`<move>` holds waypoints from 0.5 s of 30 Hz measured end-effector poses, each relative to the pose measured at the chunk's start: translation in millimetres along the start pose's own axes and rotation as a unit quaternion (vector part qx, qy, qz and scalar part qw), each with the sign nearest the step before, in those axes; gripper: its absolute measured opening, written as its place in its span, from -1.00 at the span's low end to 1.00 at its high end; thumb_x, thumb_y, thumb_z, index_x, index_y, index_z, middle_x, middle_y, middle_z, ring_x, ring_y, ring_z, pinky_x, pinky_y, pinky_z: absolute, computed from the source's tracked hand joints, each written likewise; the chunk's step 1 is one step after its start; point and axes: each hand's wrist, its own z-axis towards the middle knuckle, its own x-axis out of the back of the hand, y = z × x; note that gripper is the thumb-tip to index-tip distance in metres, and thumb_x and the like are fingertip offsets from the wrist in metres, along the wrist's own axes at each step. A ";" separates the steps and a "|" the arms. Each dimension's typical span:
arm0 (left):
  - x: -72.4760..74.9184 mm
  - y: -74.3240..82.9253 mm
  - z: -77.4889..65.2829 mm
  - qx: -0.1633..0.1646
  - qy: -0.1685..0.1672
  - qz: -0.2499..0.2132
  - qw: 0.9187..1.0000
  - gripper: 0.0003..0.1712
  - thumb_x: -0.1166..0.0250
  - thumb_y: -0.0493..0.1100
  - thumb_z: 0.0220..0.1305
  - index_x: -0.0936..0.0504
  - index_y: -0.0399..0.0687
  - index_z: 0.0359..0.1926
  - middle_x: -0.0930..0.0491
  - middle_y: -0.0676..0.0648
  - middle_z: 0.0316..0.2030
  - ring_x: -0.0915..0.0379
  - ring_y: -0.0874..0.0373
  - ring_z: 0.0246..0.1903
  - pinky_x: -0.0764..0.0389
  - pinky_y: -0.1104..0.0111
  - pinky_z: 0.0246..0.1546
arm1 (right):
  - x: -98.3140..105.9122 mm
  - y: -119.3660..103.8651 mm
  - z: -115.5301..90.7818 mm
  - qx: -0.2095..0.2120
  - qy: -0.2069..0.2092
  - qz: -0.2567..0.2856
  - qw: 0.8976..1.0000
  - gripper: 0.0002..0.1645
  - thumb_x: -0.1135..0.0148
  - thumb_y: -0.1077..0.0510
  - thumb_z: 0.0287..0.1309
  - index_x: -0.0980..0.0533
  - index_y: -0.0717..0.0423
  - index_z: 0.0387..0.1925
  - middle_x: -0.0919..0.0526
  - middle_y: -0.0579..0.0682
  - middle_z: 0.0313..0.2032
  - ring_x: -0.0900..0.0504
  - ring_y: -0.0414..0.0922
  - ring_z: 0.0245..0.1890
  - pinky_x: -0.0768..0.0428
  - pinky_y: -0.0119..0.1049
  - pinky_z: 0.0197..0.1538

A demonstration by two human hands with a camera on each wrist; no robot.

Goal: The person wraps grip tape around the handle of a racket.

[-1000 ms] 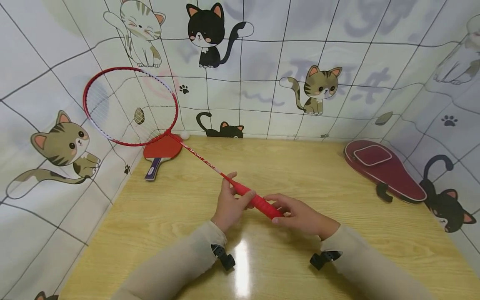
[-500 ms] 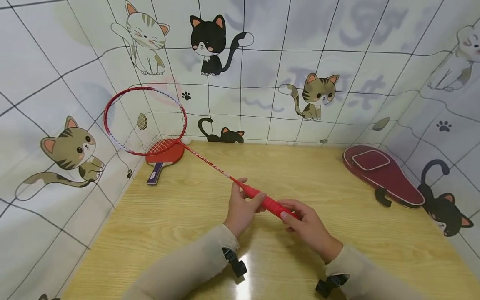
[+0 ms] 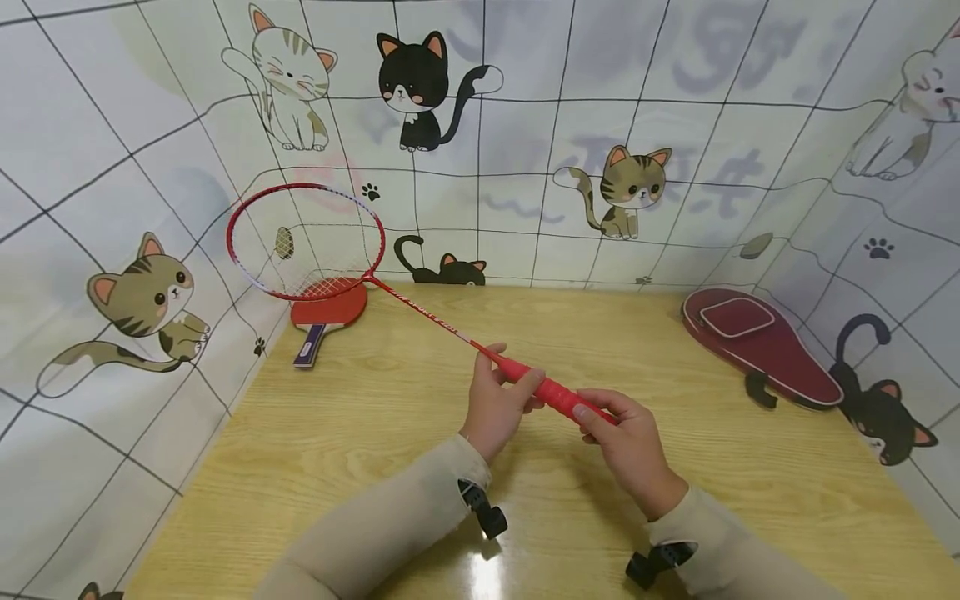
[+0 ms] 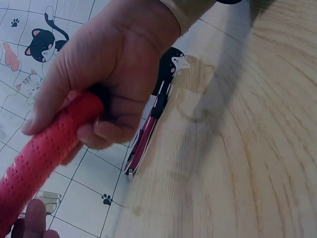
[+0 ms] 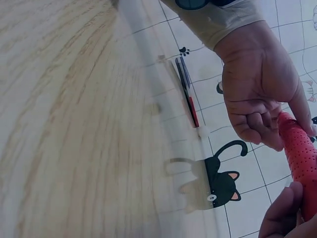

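A red badminton racket (image 3: 558,395) is held above the table, its head up and to the left, its handle toward me on the right. My left hand (image 3: 497,410) grips the top of the red wrapped handle, thumb over it. The lower end is held by my right hand (image 3: 628,443), thumb on top. In the left wrist view, the right hand (image 4: 111,64) curls round the perforated grip beside its dark butt end. The right wrist view shows the left hand (image 5: 260,79) at the grip's upper end.
At the table's back left lies a red table tennis bat (image 3: 330,312), partly behind the racket strings. A maroon racket case (image 3: 757,346) lies at the right. Beside the bat, a white ball (image 5: 202,132) shows in the right wrist view. Cat-print cloth (image 3: 517,192) surrounds the wooden table (image 3: 390,433).
The racket and both hands have shifted right, and the racket head looks smaller and lower. My right hand has turned and its thumb has moved onto the handle's end.
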 end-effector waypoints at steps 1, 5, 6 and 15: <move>1.1 -0.1 1.0 -0.004 -0.010 0.003 1.000 -0.13 -0.48 -0.06 0.36 -0.16 0.12 0.50 -0.60 -0.21 0.07 -0.78 -0.07 -0.28 -0.78 0.18 -0.10 | 0.4 -1.0 -0.2 0.002 0.006 0.001 1.000 -0.58 -0.44 0.14 0.34 -0.67 0.26 0.14 -0.72 -0.14 -0.10 -0.68 -0.17 -0.37 -0.75 -0.33 -0.20; 7.6 -0.1 6.9 -0.032 -0.048 0.013 0.998 -0.05 -0.39 -0.11 0.45 0.02 0.04 0.62 -0.54 -0.25 0.22 -0.72 -0.03 -0.09 -0.71 0.15 0.09 | 3.1 -3.5 -0.7 0.006 0.023 0.000 1.000 -0.60 -0.45 0.12 0.34 -0.68 0.28 0.10 -0.71 -0.14 -0.23 -0.66 -0.17 -0.42 -0.74 -0.34 -0.20; 9.3 0.8 8.3 -0.041 -0.052 0.014 0.998 -0.01 -0.37 -0.13 0.46 0.08 0.04 0.64 -0.53 -0.25 0.25 -0.71 -0.03 -0.06 -0.69 0.14 0.12 | 4.3 -3.3 -0.5 0.004 0.026 0.002 1.000 -0.61 -0.45 0.11 0.34 -0.68 0.27 0.09 -0.70 -0.13 -0.24 -0.66 -0.17 -0.43 -0.74 -0.34 -0.20; 37.3 28.0 24.4 -0.090 0.018 -0.077 0.993 0.14 -0.26 -0.27 0.51 0.41 0.14 0.69 -0.46 -0.05 0.37 -0.67 -0.03 0.18 -0.62 0.12 0.22 | 25.7 -2.8 4.3 -0.009 0.034 0.032 0.999 -0.62 -0.45 0.11 0.34 -0.69 0.24 0.08 -0.68 -0.14 -0.25 -0.63 -0.21 -0.45 -0.73 -0.38 -0.22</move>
